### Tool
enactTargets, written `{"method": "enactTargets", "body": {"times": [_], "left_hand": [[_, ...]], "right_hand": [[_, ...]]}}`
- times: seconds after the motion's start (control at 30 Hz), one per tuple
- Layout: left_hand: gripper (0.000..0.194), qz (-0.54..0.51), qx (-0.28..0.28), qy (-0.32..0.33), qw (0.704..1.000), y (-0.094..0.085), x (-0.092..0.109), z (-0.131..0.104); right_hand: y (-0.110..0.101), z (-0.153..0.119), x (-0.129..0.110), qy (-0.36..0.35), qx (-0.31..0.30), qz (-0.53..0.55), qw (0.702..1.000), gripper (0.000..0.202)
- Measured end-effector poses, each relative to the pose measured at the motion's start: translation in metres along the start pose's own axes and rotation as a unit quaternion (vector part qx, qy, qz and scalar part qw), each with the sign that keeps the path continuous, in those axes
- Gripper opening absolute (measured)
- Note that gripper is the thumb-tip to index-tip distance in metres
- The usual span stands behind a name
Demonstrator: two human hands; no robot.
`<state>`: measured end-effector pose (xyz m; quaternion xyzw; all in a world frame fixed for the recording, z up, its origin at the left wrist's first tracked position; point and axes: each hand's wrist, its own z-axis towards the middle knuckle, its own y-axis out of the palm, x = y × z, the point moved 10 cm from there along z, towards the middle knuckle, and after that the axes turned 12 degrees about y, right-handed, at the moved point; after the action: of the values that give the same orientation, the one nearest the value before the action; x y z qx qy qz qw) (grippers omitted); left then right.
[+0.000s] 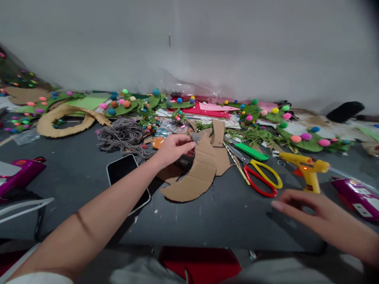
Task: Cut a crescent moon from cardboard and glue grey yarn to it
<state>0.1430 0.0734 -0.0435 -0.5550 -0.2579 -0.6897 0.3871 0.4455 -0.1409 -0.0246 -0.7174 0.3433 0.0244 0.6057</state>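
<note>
My left hand (177,150) is closed at the upper inner edge of a brown cardboard crescent (203,167), thumb and fingers pinched where grey yarn (196,137) covers its tip. The exact grip is partly hidden behind the fingers. My right hand (315,213) hovers over the front right of the table, holding nothing, with thumb and fingers curved apart. Beyond it a yellow glue gun (306,167) stands with a red light lit. Scissors (262,177) with red and yellow handles lie left of that hand, beside a green-handled cutter (251,152).
A tangle of grey yarn (121,136) and a phone (122,169) lie left of the crescent. A straw-coloured ring (49,125) is at the far left. Green leaf shapes with pom-poms (304,138) line the wall. Purple devices (357,197) sit at both sides.
</note>
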Motion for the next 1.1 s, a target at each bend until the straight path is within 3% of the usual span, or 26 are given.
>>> {"method": "enactTargets", "body": {"times": [0.03, 0.07, 0.13, 0.2, 0.3, 0.37, 0.43, 0.53, 0.67, 0.87, 1.1], "left_hand": [[0.022, -0.003, 0.0, 0.0, 1.0, 0.0, 0.0, 0.0], [0.022, -0.006, 0.0, 0.0, 1.0, 0.0, -0.001, 0.0], [0.024, -0.009, 0.0, -0.001, 1.0, 0.001, -0.001, 0.0], [0.025, -0.007, 0.003, 0.001, 1.0, 0.001, 0.0, 0.0], [0.026, -0.02, 0.011, 0.006, 1.0, 0.001, 0.003, -0.001], [0.027, -0.038, 0.018, 0.009, 0.999, 0.002, 0.004, -0.001], [0.029, -0.052, 0.023, 0.009, 0.998, 0.002, 0.005, 0.0], [0.031, -0.065, 0.03, 0.004, 0.997, 0.001, 0.004, -0.001], [0.027, -0.078, 0.017, -0.011, 0.997, 0.005, 0.0, -0.002], [0.027, -0.057, -0.019, -0.04, 0.997, 0.013, -0.005, -0.006], [0.025, -0.125, -0.005, -0.031, 0.992, 0.008, -0.007, -0.003]], "right_hand": [[0.023, -0.004, -0.03, -0.031, -0.083, 0.01, 0.996, 0.039], [0.037, -0.007, -0.057, -0.057, -0.124, 0.023, 0.99, 0.039], [0.052, -0.003, -0.1, -0.101, -0.144, 0.047, 0.983, 0.038], [0.06, 0.01, -0.131, -0.13, -0.132, 0.067, 0.98, 0.039], [0.057, 0.037, -0.156, -0.137, -0.056, 0.103, 0.984, 0.042], [0.057, 0.055, -0.162, -0.116, -0.018, 0.107, 0.987, 0.043], [0.067, 0.067, -0.17, -0.113, -0.05, 0.14, 0.982, 0.043], [0.085, 0.075, -0.179, -0.115, -0.144, 0.273, 0.944, 0.039], [0.089, 0.079, -0.174, -0.092, -0.157, 0.406, 0.896, 0.039], [0.086, 0.074, -0.166, -0.102, -0.144, 0.415, 0.892, 0.037], [0.085, 0.082, -0.155, -0.056, -0.136, 0.447, 0.883, 0.027]]}}
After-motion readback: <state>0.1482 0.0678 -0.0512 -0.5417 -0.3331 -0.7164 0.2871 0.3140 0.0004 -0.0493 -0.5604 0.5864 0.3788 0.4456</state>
